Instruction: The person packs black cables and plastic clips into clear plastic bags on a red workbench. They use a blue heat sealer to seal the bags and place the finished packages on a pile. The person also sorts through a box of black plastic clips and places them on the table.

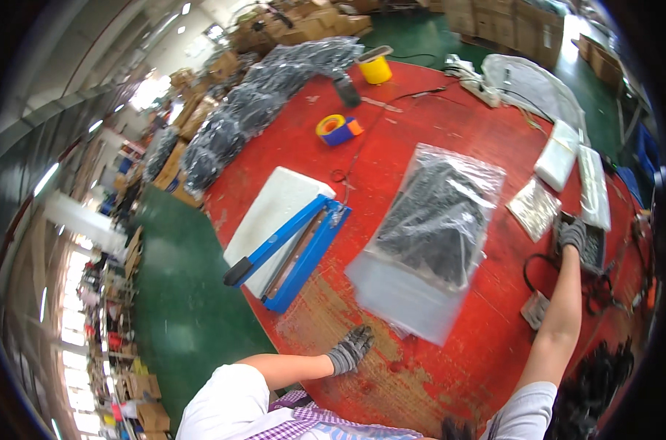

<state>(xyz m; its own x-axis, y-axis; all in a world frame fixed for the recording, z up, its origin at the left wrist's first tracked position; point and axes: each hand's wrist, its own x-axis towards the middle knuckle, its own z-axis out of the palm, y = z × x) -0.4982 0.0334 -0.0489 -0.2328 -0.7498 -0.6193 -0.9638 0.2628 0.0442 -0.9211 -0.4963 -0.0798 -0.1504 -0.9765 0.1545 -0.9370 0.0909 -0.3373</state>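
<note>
My left hand (352, 349), in a grey and black work glove, lies on the worn table near the front edge, fingers stretched out and nothing held. Just beyond it are flat clear plastic bags (413, 297), and on top of them a clear bag with folded black contents (441, 224). Far to the right, my gloved right hand (572, 235) reaches into a dark open box (592, 251) holding small dark pieces. Its fingertips are hidden there, so I cannot make out whether it grips any. Left of the bags stands a blue hand-lever bag sealer (303, 249) beside a white foam slab (278, 202).
The red table (391, 169) also carries tape on a blue dispenser (339, 130), a yellow container (375, 67), white plastic packs (557, 155), a small clear packet (533, 208) and a power strip (479, 86). Thin cables cross it. Dark plastic-wrapped bundles (234, 110) line the far-left edge.
</note>
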